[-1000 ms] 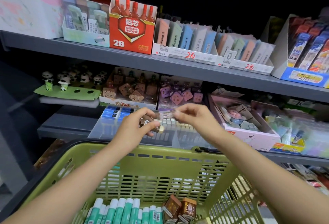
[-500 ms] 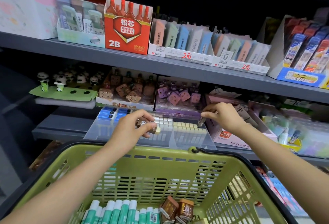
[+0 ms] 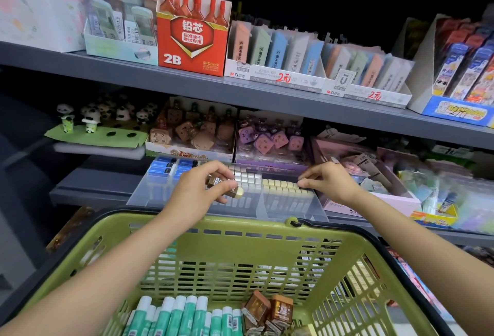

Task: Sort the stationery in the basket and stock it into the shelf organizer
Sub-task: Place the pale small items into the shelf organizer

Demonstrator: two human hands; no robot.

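Observation:
A green basket [image 3: 240, 228] with a black rim sits in front of me. It holds several green-and-white glue sticks [image 3: 173, 317] and small brown boxes [image 3: 267, 309]. On the lower shelf stands a clear shelf organizer [image 3: 197, 210] with blue erasers [image 3: 165, 167] on the left, pale erasers [image 3: 248, 178] in the middle and cream erasers [image 3: 283, 187] on the right. My left hand [image 3: 197, 191] grips a few brown-sleeved erasers [image 3: 223, 186] above the organizer. My right hand [image 3: 328, 183] hovers with curled fingers over the cream erasers; whether it pinches one is unclear.
Behind the organizer stand trays of brown [image 3: 192, 135] and purple [image 3: 272, 140] character items and a panda display [image 3: 91, 121]. A pink box [image 3: 374, 199] lies right of the organizer. The upper shelf [image 3: 240, 92] carries a red 2B lead box [image 3: 192, 41] and pastel packs.
My right hand took a small eraser from my left hand and carried it right, down to the cream row. My left hand stayed in place with its erasers.

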